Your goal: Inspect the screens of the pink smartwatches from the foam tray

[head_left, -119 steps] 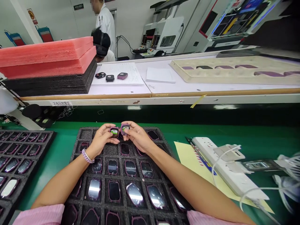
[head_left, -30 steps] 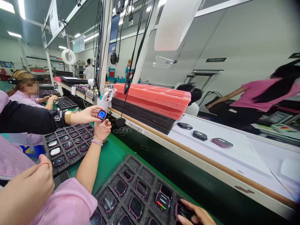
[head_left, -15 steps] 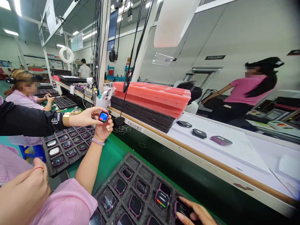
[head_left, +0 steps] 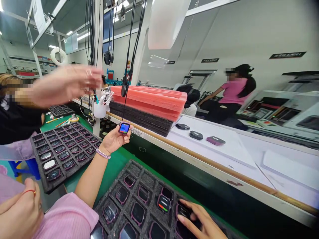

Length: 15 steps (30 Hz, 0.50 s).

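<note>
My left hand [head_left: 112,142], a beaded bracelet at its wrist, is raised above the green bench and grips a smartwatch case [head_left: 124,128] without a strap. Its screen is lit blue. At the lower right, my right hand [head_left: 204,221] has thumb and fingers around a dark-screened smartwatch [head_left: 183,210] sitting in a black foam tray [head_left: 148,179]. More purple-rimmed watches lie in the tray's slots. Beside my right hand, a watch with a red-and-green display [head_left: 164,203] overlaps another in one slot.
A co-worker's blurred hand [head_left: 67,84] hangs at the left; another person's closed hand [head_left: 21,205] is lower left. A second watch tray [head_left: 37,166] lies left. Black cables [head_left: 129,43] dangle ahead. Pink foam [head_left: 149,99] and several dark devices [head_left: 196,135] occupy the shelf.
The co-worker's black-sleeved hand has let go of the lit watch and pulled back up and left. My left hand keeps the watch. My view has turned slightly right.
</note>
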### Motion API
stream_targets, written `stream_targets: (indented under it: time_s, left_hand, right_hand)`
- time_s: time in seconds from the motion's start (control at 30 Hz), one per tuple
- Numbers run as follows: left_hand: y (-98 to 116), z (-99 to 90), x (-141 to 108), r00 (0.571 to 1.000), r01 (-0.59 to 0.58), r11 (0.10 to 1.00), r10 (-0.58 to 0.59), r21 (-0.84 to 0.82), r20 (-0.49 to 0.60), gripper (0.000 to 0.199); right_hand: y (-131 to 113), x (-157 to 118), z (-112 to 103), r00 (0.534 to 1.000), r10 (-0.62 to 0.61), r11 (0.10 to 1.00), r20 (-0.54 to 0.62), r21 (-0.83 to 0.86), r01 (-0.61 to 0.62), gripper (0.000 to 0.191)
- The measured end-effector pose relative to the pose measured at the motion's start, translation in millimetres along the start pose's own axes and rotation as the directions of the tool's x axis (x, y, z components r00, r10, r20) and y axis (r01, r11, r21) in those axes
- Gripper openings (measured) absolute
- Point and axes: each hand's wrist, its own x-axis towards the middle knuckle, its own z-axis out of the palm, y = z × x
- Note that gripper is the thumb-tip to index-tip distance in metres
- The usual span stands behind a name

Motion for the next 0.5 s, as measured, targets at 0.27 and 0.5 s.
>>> stream_targets:
  time_s: [0.27, 0.5]
  left_hand:
    - [-1.5, 4.3, 0.8, 0.994, -0.056, 0.994, 0.064, -0.092, 0.087, 0.058]
    - [-1.0, 4.2, 0.6, 0.989, -0.121, 0.988, 0.127, -0.092, 0.072, 0.063]
  right_hand:
    - [3.5, -0.4, -0.2, 1.000, -0.022, 1.000, 0.009, -0.017, 0.022, 0.060]
    - [8.7, 1.2, 2.6, 0.999, -0.038, 0.999, -0.019, -0.005, 0.038, 0.058]
